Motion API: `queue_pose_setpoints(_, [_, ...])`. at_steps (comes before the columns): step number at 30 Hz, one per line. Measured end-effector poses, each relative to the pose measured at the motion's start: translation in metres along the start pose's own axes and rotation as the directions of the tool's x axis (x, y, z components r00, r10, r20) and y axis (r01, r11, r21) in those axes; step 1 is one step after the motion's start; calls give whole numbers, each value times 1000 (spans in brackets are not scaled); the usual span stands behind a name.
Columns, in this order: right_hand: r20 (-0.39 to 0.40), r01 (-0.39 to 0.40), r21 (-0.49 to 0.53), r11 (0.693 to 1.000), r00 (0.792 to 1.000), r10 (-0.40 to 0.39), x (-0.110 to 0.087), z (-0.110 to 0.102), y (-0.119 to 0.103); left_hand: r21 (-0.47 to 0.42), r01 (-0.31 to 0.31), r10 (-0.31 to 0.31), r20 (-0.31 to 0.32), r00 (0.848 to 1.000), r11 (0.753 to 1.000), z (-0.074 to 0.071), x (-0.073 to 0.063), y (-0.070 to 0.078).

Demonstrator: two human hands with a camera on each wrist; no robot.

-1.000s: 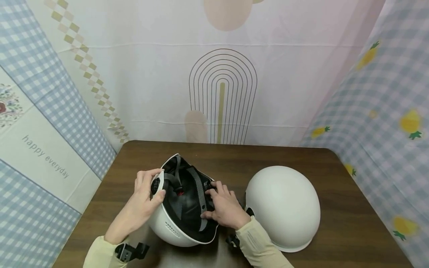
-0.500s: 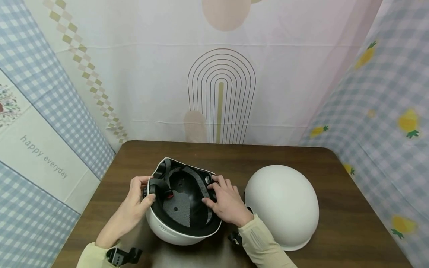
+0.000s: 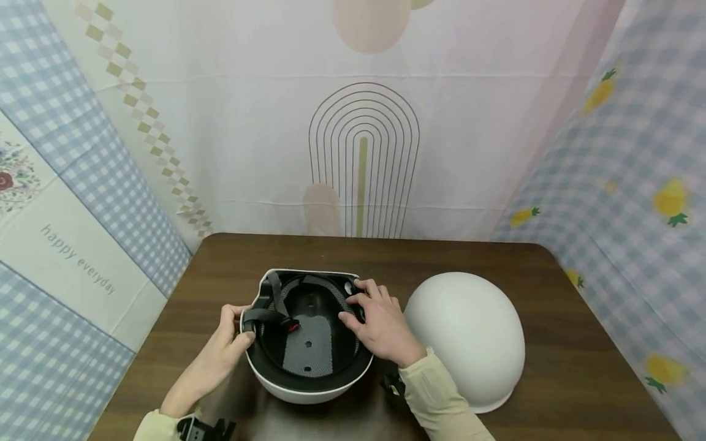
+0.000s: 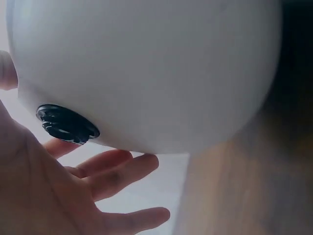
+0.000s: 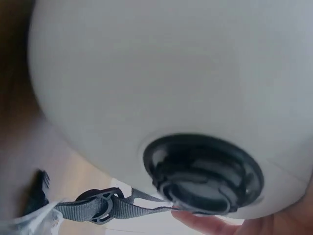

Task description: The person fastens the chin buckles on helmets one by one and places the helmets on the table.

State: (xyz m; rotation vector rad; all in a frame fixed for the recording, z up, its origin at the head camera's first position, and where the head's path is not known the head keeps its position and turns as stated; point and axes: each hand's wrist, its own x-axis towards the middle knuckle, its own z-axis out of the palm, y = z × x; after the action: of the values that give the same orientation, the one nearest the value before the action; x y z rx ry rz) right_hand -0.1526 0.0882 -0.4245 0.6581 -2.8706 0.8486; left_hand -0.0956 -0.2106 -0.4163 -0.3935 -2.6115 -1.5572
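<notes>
A white helmet [image 3: 300, 395] sits upside down on the table, its black padded inside facing up. My left hand [image 3: 212, 358] grips its left rim, thumb at the edge and fingers outside; the left wrist view shows fingers [image 4: 122, 171] beside a black round pivot [image 4: 66, 123]. At the right rim, my right hand [image 3: 383, 324] holds the helmet with fingertips over the edge. Inside lies a dark chin strap [image 3: 267, 315] with a red detail. The right wrist view shows another pivot [image 5: 203, 174] and a grey strap with a buckle [image 5: 100, 205] outside the shell.
A second white helmet [image 3: 466, 340] stands dome up just right of my right hand and forearm. Both rest on a brown wooden table [image 3: 573, 361]. A printed white cloth [image 3: 248, 135] hangs behind the table's back edge.
The helmet between my hands has turned and levelled from a tilt, so its opening now faces up. Both hands moved with it, the left one lower. The second helmet has stayed put.
</notes>
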Motion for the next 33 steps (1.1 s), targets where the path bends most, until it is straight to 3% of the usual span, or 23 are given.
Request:
queue_pose_setpoints(10, [10,15,8,1000,1000,-15,-2,-7,-7,116,116,-111,-47,993,986,1,-2,-1])
queue_pose_setpoints(22, [40,-3,68,998,999,0,-5,-10,-12,285,307,-270,-163,949,908,10,6,2])
queue_pose_setpoints(27, [55,14,115,993,998,-20,-11,-14,-9,414,294,-229,-200,953,861,11,5,11])
queue_pose_setpoints(33, [50,64,171,983,996,-73,-15,-18,-8,524,227,-123,-226,966,821,12,5,14])
